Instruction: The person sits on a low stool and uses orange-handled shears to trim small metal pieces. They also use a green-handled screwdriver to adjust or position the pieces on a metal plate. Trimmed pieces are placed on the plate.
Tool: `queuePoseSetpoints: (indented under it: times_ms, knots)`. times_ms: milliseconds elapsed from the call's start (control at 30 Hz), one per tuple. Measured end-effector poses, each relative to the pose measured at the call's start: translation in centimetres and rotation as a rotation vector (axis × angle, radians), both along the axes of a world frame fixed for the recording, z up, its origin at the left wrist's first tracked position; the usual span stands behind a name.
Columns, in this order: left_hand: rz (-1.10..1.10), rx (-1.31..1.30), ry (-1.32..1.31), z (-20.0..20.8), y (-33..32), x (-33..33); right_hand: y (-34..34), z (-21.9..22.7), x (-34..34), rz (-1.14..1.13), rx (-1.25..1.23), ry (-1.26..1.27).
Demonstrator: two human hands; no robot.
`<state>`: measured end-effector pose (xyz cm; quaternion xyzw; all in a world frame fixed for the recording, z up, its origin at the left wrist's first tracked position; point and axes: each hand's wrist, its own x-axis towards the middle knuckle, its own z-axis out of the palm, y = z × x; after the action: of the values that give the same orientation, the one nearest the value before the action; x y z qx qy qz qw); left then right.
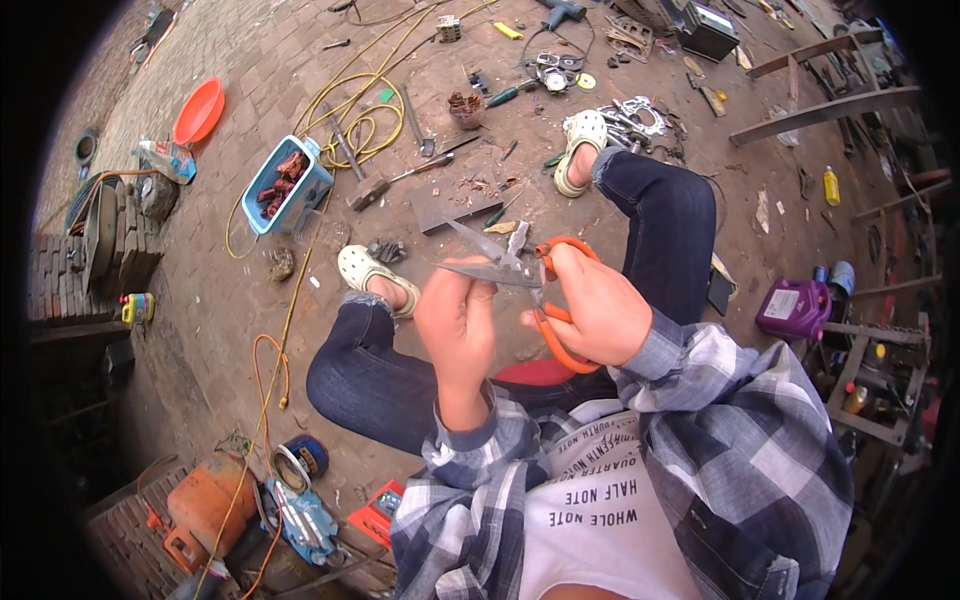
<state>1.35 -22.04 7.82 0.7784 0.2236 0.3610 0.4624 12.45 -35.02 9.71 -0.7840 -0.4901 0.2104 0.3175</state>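
Observation:
My right hand [600, 310] is closed round the orange handles of a pair of scissors [510, 272]. The metal blades stand apart and point left, in front of my lap. Close against the lower blade is my left hand [455, 315], its fingers curled and pressed together. Whatever those fingers may hold is hidden. A small greyish-silver piece [517, 238] shows just beyond the blades; I cannot tell whether it touches them. On the ground past the scissors lies a flat dark metal plate [440, 217] with scraps around it.
A blue basket [262, 212] holds reddish-brown pieces. Near it are a hammer [369, 192], a yellow cable [372, 135] and an orange basin [199, 112]. Silvery metal parts [640, 120] lie by my right shoe. A purple jug [794, 308] stands at right, a black battery [708, 32] at far right.

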Motion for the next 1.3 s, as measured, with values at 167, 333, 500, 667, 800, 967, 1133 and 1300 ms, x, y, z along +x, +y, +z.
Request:
queuePoseSetpoints:
  times_ms: [167,333,500,667,800,967,1133,1300]
  knots:
    - [-0.049,-0.308,-0.072,-2.3,0.2,0.1,0.7,-1.5,-0.2,-0.043,-0.003,0.038]
    - [-0.185,-0.967,-0.240,-2.2,0.3,0.7,0.4,-3.5,0.2,0.123,-0.060,0.726]
    - [-0.150,-1.045,-0.276,-3.3,0.9,0.4,0.9,-5.2,-0.2,0.157,0.047,0.480]
    - [0.057,-0.937,-0.268,-4.9,1.8,0.3,1.8,-6.1,0.8,0.090,0.032,0.695]
    - [0.282,-0.931,-0.209,-9.1,4.2,-0.7,1.9,-7.2,2.8,0.001,-0.039,0.966]
    - [0.518,-0.958,-0.056,-18.7,5.9,-1.3,2.5,-7.6,6.0,-0.115,0.037,1.078]
    - [0.538,-0.966,0.283,-29.4,4.9,1.8,2.7,-5.3,9.9,-0.188,0.167,0.998]
    - [0.497,-0.702,0.471,-40.2,3.4,3.7,4.1,-5.0,12.0,-0.279,0.081,0.807]
